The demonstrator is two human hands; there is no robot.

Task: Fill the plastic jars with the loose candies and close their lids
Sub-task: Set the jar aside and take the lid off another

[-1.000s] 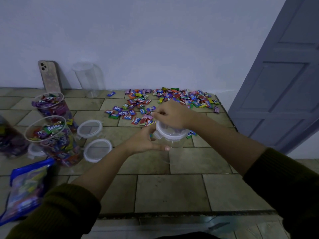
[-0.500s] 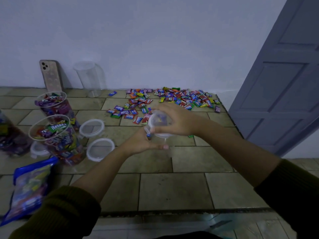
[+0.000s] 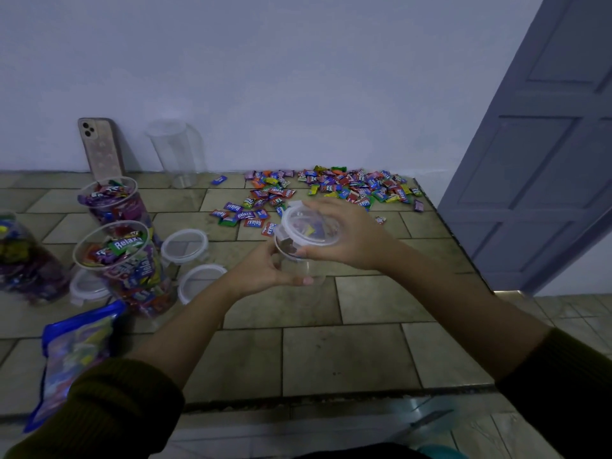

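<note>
A clear plastic jar (image 3: 298, 260) stands at the middle of the tiled counter, and my left hand (image 3: 265, 270) grips its side. My right hand (image 3: 344, 233) holds the jar's clear lid (image 3: 306, 226) tilted up over the mouth. Loose wrapped candies (image 3: 331, 188) lie scattered behind the jar toward the wall. At the left stand two open jars filled with candies (image 3: 122, 260) (image 3: 109, 200), and a third filled jar (image 3: 23, 256) sits at the left edge. An empty clear jar (image 3: 175, 150) stands by the wall.
Three loose lids (image 3: 185, 246) (image 3: 198, 279) (image 3: 86, 288) lie beside the filled jars. A blue candy bag (image 3: 73, 356) lies at the front left. A phone (image 3: 101, 147) leans on the wall. The counter's front edge (image 3: 298, 399) runs below my arms; a grey door (image 3: 546, 144) stands at right.
My right hand has lifted the lid off the jar's mouth and tilted it up. My left hand has stayed on the jar's side.
</note>
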